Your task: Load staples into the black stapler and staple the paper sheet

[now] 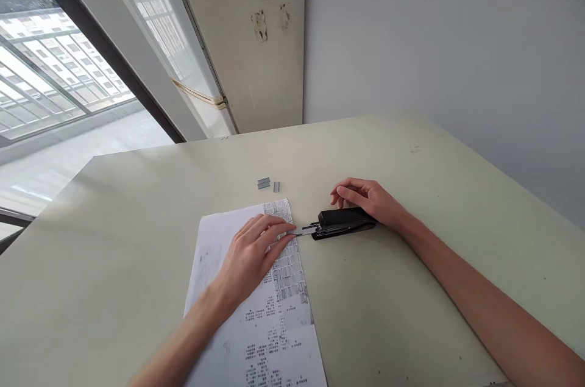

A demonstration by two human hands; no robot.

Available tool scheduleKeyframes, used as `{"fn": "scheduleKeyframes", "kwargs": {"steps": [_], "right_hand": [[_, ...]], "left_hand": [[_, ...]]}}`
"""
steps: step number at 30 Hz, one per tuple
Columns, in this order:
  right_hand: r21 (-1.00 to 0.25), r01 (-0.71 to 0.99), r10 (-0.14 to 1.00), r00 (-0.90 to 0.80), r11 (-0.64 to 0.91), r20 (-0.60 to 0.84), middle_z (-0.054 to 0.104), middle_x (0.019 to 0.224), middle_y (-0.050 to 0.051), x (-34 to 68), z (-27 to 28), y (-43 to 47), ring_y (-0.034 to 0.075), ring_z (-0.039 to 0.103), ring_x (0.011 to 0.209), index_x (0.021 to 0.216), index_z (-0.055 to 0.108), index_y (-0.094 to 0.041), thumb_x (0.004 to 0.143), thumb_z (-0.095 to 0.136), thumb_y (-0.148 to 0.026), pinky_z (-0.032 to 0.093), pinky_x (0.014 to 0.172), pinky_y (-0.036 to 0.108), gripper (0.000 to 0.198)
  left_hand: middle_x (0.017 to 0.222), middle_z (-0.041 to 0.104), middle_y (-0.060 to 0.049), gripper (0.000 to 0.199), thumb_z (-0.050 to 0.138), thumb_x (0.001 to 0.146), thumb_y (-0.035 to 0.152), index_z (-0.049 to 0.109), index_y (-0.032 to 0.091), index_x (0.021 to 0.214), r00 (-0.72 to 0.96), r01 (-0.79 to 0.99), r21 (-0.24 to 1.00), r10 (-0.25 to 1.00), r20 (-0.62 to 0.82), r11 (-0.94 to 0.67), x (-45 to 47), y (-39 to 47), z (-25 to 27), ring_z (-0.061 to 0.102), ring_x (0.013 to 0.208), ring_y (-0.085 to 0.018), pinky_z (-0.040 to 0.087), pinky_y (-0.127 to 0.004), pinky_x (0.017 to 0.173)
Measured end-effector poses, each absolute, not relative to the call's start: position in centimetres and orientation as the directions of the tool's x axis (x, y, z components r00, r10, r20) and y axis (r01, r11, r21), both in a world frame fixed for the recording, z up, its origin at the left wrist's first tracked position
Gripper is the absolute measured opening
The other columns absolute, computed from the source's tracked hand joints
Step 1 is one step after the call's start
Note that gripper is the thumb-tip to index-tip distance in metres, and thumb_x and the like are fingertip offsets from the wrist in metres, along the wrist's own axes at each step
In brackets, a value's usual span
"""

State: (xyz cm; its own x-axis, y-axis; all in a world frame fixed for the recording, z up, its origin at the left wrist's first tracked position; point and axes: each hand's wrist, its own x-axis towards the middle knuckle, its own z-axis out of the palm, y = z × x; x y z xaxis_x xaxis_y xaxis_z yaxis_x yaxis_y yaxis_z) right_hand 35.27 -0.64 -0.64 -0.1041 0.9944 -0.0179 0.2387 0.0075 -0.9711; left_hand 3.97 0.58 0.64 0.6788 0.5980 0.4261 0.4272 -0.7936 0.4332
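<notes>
A black stapler lies on its base on the table, its front end pointing left. From that end sticks out a narrow silver metal staple tray. My left hand pinches the tray's outer end between thumb and fingertips, above the printed sheets. The heel of my right hand rests by the stapler's rear end. Its fingers are loosely bent beyond the stapler, with nothing seen in them. Printed paper sheets lie beneath my left hand and forearm. Short strips of staples lie behind the sheets.
Another small staple strip lies beside the others. The pale table reaches to a grey wall on the right. A worn fridge stands past the table's far edge, with a window at the left.
</notes>
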Motion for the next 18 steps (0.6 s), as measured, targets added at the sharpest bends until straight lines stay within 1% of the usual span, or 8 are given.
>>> {"fn": "scheduleKeyframes", "kwargs": {"steps": [5,11,15,18], "right_hand": [[-0.973,0.232,0.994,-0.113,0.019,-0.007,0.075,0.099,0.007,35.3,-0.6,-0.6,0.020,0.064,0.084,0.099,0.074,-0.023,0.096,0.061,-0.066,0.052,0.078,0.034,0.045],[-0.972,0.235,0.994,-0.111,0.015,-0.011,0.075,0.100,0.007,35.3,-0.6,-0.6,0.020,0.064,0.085,0.100,0.074,-0.023,0.096,0.061,-0.067,0.053,0.078,0.035,0.045],[-0.971,0.238,0.995,-0.103,0.015,-0.010,0.075,0.099,0.007,35.3,-0.7,-0.7,0.021,0.065,0.085,0.099,0.075,-0.024,0.095,0.062,-0.067,0.053,0.077,0.035,0.045],[-0.972,0.237,0.995,-0.102,0.010,-0.014,0.075,0.098,0.007,35.2,-0.7,-0.7,0.020,0.065,0.084,0.099,0.075,-0.023,0.095,0.063,-0.067,0.053,0.078,0.035,0.045]], "left_hand": [[0.109,0.072,-0.005,0.018,0.057,0.108,0.025,0.070,0.025,0.120,0.678,0.434,0.403,0.586,0.443,-0.806,4.5,0.5,0.4,0.069,0.094,-0.019,0.059,-0.036,0.082],[0.108,0.072,-0.005,0.018,0.056,0.108,0.024,0.072,0.024,0.118,0.669,0.435,0.390,0.581,0.463,-0.812,4.9,0.3,0.3,0.070,0.094,-0.019,0.060,-0.035,0.081],[0.108,0.072,-0.005,0.019,0.054,0.109,0.026,0.072,0.024,0.116,0.660,0.442,0.391,0.588,0.467,-0.807,5.2,0.2,-0.1,0.070,0.091,-0.018,0.060,-0.034,0.079],[0.109,0.072,-0.005,0.017,0.056,0.109,0.026,0.072,0.024,0.115,0.642,0.459,0.400,0.607,0.468,-0.794,5.3,0.1,-0.4,0.070,0.091,-0.018,0.060,-0.033,0.077]]}}
